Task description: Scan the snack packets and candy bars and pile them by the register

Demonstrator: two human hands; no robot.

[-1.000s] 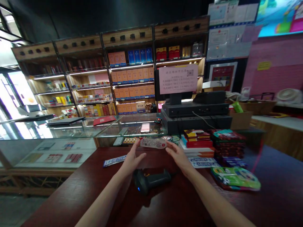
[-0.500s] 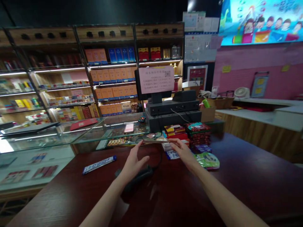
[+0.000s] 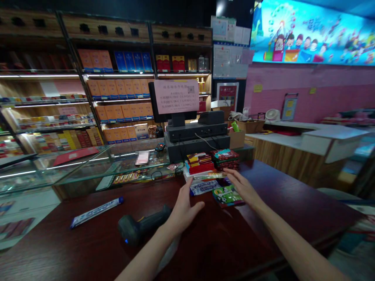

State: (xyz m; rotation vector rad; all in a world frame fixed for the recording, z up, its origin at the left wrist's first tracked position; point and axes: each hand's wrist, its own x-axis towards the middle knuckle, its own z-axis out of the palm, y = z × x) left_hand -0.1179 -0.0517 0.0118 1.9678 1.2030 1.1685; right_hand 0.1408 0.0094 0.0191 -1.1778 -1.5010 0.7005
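A thin, flat packet [image 3: 211, 176] spans the space between my hands, seen nearly edge-on above the dark wooden counter. My left hand [image 3: 186, 210] grips its left end at the fingertips, thumb held apart. At the other end, my right hand [image 3: 244, 192] has its fingers on the packet; its thumb is hidden. Just below lie a blue-and-white packet [image 3: 205, 187] and a green packet [image 3: 226, 196]. Behind them are a stack of red packets [image 3: 200, 163] and a stack of brown-red packets [image 3: 225, 159]. A black barcode scanner [image 3: 140, 228] lies left of my left forearm.
A long blue-and-white packet [image 3: 96, 212] lies on the counter [image 3: 88, 249] at left. Beyond are a glass display case [image 3: 123, 150] and a cash register [image 3: 196, 132] with a paper sign [image 3: 177, 96]. Stocked shelves [image 3: 121, 89] line the back wall.
The view has turned right. Both hands have moved with the thin packet towards the stacks, over the blue-and-white packet. The scanner now shows more fully, with a blue light.
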